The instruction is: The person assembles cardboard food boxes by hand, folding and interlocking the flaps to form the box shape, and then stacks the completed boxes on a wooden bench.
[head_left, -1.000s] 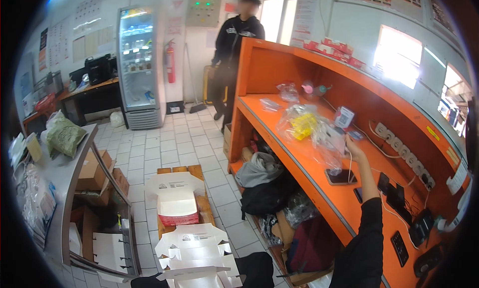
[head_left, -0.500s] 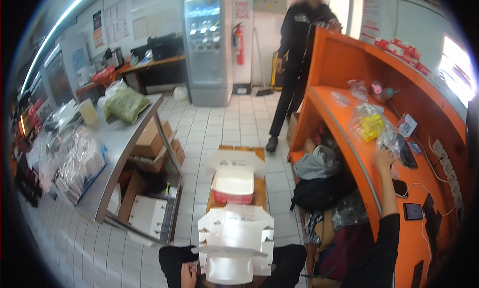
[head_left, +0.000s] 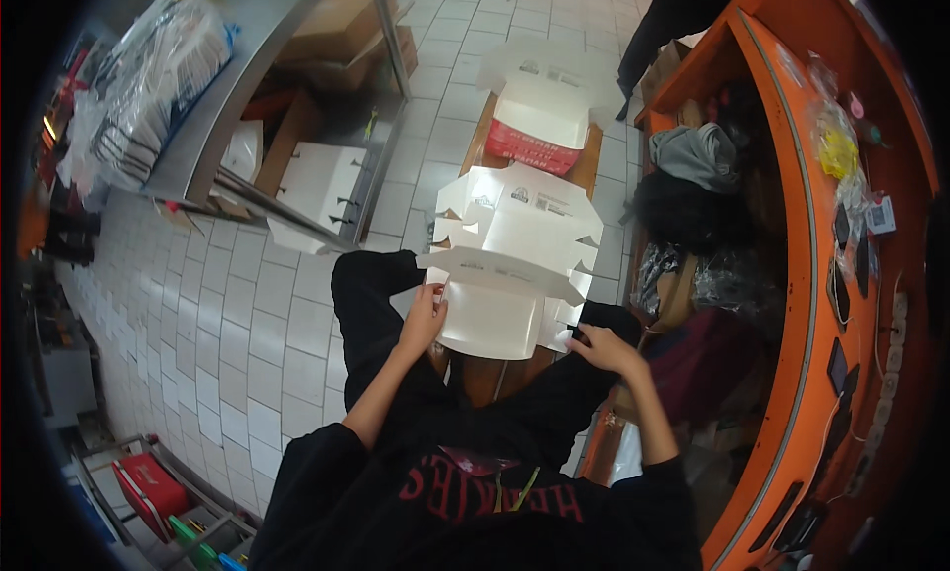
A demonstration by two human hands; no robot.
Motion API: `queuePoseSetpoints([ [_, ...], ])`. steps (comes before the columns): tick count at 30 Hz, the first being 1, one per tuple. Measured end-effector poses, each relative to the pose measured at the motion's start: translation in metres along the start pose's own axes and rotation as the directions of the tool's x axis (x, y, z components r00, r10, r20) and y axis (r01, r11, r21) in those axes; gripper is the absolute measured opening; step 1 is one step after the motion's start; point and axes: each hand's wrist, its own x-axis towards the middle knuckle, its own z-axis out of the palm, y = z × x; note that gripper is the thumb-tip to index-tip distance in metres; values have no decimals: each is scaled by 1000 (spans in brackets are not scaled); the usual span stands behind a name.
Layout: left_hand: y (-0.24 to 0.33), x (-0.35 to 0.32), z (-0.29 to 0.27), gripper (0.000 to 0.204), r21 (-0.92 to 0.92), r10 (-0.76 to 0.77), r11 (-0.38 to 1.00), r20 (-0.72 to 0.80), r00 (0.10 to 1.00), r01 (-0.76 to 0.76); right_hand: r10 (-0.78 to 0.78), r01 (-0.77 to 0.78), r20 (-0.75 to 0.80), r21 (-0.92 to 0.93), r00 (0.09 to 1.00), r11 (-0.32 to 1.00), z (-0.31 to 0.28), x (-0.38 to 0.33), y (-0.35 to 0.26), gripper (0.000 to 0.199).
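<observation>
A part-folded white cardboard box [head_left: 490, 319] lies on a wooden bench between my knees, its inside facing up and its side flaps partly raised. At its left edge my left hand [head_left: 424, 319] has thumb and fingers closed on the side flap. My right hand [head_left: 606, 351] is at the near right corner, with thumb and forefinger closed about the small flap there. Flat against the far side of this box lies another unfolded white box blank [head_left: 515, 210]. Beyond it stands an open box [head_left: 534, 141] with red printed sides.
A steel table [head_left: 213, 136] with plastic-wrapped stacks stands left, cartons [head_left: 332, 27] on its lower shelf. To the right runs an orange counter [head_left: 792, 304] with phones and cables; bags [head_left: 693, 155] fill its shelf. A person's dark-clothed leg [head_left: 673, 32] is at the far right.
The view has tilted down. My right hand has left the orange counter's top and come to the box's right corner. My left hand has come up onto the box's left flap.
</observation>
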Motion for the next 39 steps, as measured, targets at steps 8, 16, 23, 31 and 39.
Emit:
queuePoseSetpoints([
  [8, -14, -5, -3, 34, -146, -123, 981, 53, 991, 130, 222, 43, -318, 653, 922, 756, 81, 65, -11, 42],
  [16, -21, 0, -7, 39, -456, -204, 853, 160, 966, 255, 273, 20, -258, 760, 927, 650, 93, 78, -4, 39],
  [23, -16, -8, -15, 38, -458, -227, 837, 207, 952, 300, 256, 67, -240, 838, 936, 541, 102, 73, -2, 42],
  [31, -10, -2, -17, 40, -457, -258, 803, 312, 914, 383, 364, 94, -332, 836, 870, 540, 109, 67, -17, 41],
  [39, -5, 5, -26, 40, -211, -150, 956, 240, 959, 203, 322, 64, -428, 677, 844, 733, 125, 73, -17, 50],
])
